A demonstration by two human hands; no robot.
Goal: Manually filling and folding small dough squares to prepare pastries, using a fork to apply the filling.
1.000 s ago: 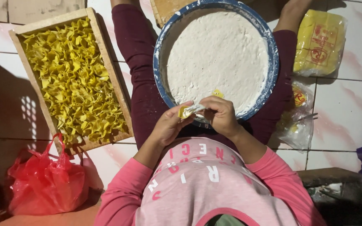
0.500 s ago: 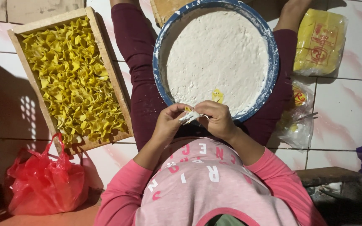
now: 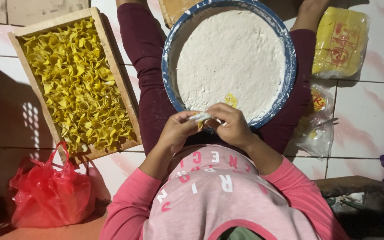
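Both our hands, left hand (image 3: pixel 179 132) and right hand (image 3: pixel 229 124), fingers pinched on a small yellow floured dough wrapper (image 3: pixel 200 118); looks thin, soft, tearable, so we grip edges lightly.

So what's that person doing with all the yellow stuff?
A person sits on the tiled floor with a big blue bowl of white filling between their legs. The left hand and right hand meet at the near edge of the bowl, pinching a small yellow wrapper with white filling in it. A wooden tray on their left is full of folded yellow pieces. Packs of yellow wrappers lie on their right, and a red bag sits by the tray.
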